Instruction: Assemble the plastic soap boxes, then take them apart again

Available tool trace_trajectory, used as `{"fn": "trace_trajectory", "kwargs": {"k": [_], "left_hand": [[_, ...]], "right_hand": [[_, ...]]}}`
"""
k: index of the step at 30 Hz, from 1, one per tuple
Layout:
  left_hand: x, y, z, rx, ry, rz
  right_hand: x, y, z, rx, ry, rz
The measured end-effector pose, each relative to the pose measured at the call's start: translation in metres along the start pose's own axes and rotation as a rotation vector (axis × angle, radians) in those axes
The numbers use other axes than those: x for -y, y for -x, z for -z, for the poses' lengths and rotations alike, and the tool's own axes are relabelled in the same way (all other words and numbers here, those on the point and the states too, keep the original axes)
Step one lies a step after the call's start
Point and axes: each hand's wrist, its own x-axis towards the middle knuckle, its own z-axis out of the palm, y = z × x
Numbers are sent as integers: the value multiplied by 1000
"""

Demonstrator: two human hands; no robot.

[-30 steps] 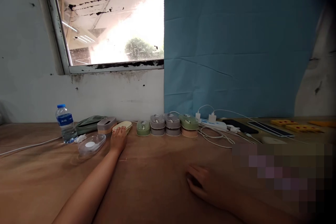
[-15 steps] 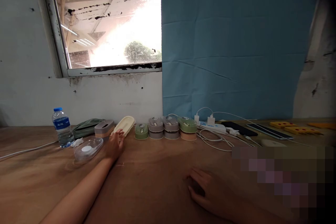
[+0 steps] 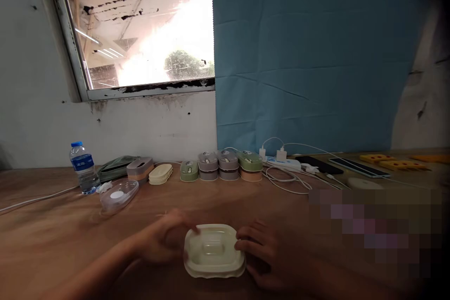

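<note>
Wall [image 3: 42, 122] up top, pale and scuffed, with a window [image 3: 140, 28] in the upper left of the frame, blown out bright. Blue sheet [image 3: 309, 56] across the upper right, creased. Brown table [image 3: 52, 239] filling the whole lower half.

Bottom centre: cream lid [image 3: 213, 250], rounded rectangle, flat on the table, raised panel in the middle. Left hand [image 3: 163, 241] on its left edge, fingers curled round the rim, a bit motion-blurred so can't tell how tight the grip is. Right hand [image 3: 262, 248] on the right edge, fingers loosely bent, tips touching the rim, not closed around it.

Further back, mid frame along the wall: row of small boxes [image 3: 221, 167] in green, grey and peach, stacked in twos, side by side. Just left of them a cream box [image 3: 161, 174], then a grey-and-peach box [image 3: 140, 168], then a green pouch [image 3: 114, 168]. Clear plastic cover [image 3: 118, 194] in front of those, tilted. Water bottle [image 3: 83, 167] with a blue cap at far left, upright.

Right of the row: white power strip [image 3: 283, 163] with chargers, loose white cables [image 3: 288, 180], dark phones [image 3: 358, 167] lying flat, yellow pieces [image 3: 390, 161] at far right. Pixelated patch at lower right, nothing readable there.
</note>
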Motion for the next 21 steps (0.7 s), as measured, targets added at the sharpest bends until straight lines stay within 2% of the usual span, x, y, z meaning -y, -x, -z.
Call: {"fn": "trace_trajectory", "kwargs": {"k": [2,4,5,8,11,14,17,19,20,21], "left_hand": [[33,-20,25,-187,-214,82],[73,-36,55,-432,-505,414],[93,-40,70,-497,-554,520],[141,-37,99,-578,-608,733],[164,-23,106,-594,-614,841],[165,-18,103,-634,-609,848],[141,-22,101,-730,-599,785],[108,-22,94,-799,-529,627],[88,-20,88,-794,-456,504],[66,-17,79,-720,-372,372]], "right_hand": [[1,-1,3,36,-25,-2],[1,-1,6,49,-35,-19],[1,-1,6,48,-35,-28],[1,-1,5,45,-30,-49],[1,0,3,43,-46,-53],[-1,0,2,39,-54,-51],[-4,4,2,34,-21,-61],[-6,8,-1,-27,31,-79],[-7,10,-3,-74,61,-85],[-6,11,-5,-127,86,-87]]}}
